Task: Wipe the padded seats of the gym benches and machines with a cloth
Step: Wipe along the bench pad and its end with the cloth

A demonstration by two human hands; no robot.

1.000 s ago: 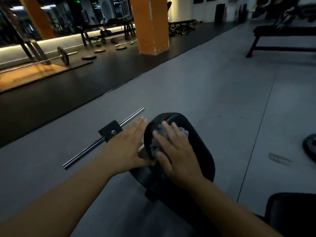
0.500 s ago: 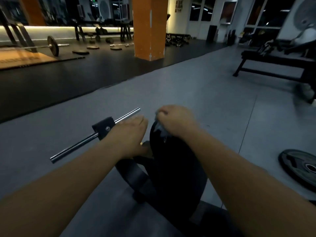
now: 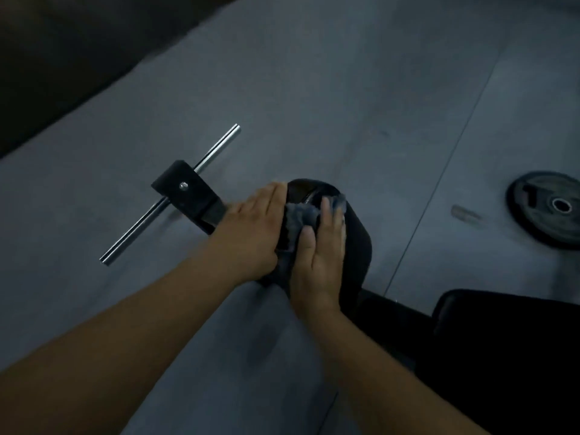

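- Head view: the black pad (image 3: 357,246) sits near centre. The grey cloth (image 3: 301,215) lies bunched on its top, under the right hand (image 3: 320,262), whose straight fingers press it down.
- The left hand (image 3: 251,233), fingers straight and together, rests flat against the pad's 9 o'clock side.
- A steel bar (image 3: 131,237) runs through a black bracket (image 3: 185,189) at 9 o'clock of the pad.
- A weight plate (image 3: 546,208) lies on the floor at 3 o'clock.

- The scene is dimly lit, with a cold blue-grey cast over the floor (image 3: 345,89)
- A bright glint is seen along the chrome bar (image 3: 216,149)
- The weight plate (image 3: 546,211) is smeared by motion blur
- The top-left corner is lost in near-black shadow, and soft focus is noted throughout
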